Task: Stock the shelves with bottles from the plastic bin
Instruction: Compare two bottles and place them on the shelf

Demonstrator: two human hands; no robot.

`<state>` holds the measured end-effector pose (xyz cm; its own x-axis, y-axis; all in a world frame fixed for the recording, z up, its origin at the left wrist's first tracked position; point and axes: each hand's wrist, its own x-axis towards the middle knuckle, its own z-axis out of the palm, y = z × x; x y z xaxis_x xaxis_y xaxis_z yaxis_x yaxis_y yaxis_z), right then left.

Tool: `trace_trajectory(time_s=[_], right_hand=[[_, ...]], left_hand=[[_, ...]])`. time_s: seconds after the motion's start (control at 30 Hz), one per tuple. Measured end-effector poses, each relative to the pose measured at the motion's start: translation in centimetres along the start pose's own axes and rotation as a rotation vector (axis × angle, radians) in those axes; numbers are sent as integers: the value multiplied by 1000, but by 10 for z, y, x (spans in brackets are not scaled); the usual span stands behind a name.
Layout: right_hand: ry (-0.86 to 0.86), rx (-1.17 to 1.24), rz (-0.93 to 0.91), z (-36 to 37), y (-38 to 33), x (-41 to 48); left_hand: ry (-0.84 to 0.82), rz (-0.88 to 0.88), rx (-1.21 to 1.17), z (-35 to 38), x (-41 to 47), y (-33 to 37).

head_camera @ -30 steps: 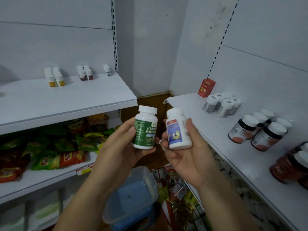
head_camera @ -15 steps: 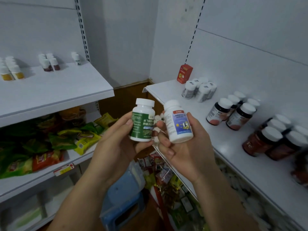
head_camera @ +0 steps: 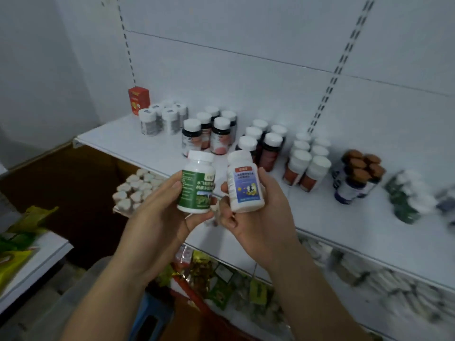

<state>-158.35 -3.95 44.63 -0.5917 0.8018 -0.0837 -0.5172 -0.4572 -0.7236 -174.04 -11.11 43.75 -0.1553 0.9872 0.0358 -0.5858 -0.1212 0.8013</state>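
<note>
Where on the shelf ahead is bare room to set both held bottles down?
Bare: the shelf left front corner, before the grey-labelled bottles; the front strip below the brown-capped bottles. Crowded: the back, from the red box rightward. The green-labelled bottle and blue-labelled bottle likely fit either.

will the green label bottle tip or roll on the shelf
Probably stiff: the green-label bottle holds shape in the left hand. Likely stable upright, like the dark bottles on the shelf; on its side it may roll.
</note>
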Motion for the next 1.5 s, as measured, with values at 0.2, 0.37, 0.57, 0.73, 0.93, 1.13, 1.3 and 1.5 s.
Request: trace_trajectory(time_s=[0.2, 0.37, 0.57, 0.73, 0.93, 1.13, 1.3, 1.5], right_hand=[[192, 22, -102, -75, -62, -107], [348, 7, -229, -132, -115, -222], [478, 7, -366, -193, -152, -332], [529, 38, -427, -226, -173, -382], [554, 45, -433, -251, -186, -370], [577, 29, -389, -268, -206, -330], [621, 21, -368, -287, -230, -284], [676, 22, -388, -302, -255, -244]], left_hand=[[-141, -121, -23, 101, -6, -74], [-247, -252, -42, 199, -27, -152], [-440, -392, -20, 301, -63, -231], [-557, -341, 93, 358, -86, -267], [-485, -290, 221, 383, -79, -276], [-380, -177, 342, 387, -35, -280], [-437, 85, 723, 383, 37, -279], [-566, 214, 1005, 401, 129, -272]])
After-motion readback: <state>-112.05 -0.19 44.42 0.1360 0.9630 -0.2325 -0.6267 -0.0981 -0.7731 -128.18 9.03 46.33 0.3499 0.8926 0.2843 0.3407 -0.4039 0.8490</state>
